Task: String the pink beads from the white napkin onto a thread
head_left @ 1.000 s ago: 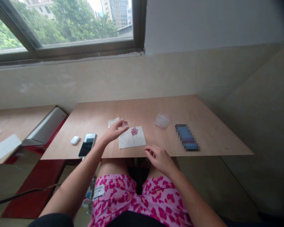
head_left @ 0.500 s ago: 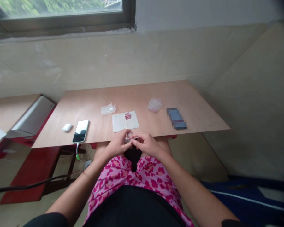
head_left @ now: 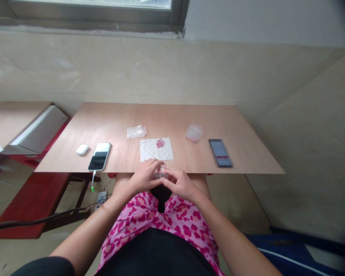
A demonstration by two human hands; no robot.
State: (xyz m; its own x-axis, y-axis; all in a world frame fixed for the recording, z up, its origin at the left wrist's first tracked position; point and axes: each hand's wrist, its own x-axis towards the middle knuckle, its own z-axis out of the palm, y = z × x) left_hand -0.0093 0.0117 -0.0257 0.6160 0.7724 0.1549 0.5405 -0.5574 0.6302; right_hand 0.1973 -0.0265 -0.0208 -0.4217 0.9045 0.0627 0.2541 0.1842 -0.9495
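Observation:
My left hand (head_left: 146, 175) and my right hand (head_left: 178, 181) meet at the table's front edge, above my lap. Between them they hold a small clear plastic bag (head_left: 160, 172), its lower part covered by my fingers. Both hands are closed on it, thumbs and fingertips pinching from either side. What the bag contains, if anything, is too small to make out. Just beyond my fingers lies a white paper sheet (head_left: 149, 150) with a little heap of pink-red beads (head_left: 160, 143) near its upper right part.
Flat clear bags (head_left: 136, 132) lie left of the paper; a bag pile with pink bits (head_left: 194, 133) lies right. A dark phone (head_left: 220, 153) is on the right of the wooden table (head_left: 255, 163). At left are a cabled phone (head_left: 99, 157) and white earbud case (head_left: 82, 150).
The whole view has shifted and levelled slightly with my head. My hands stay together on the clear bag, with only a small change in finger position.

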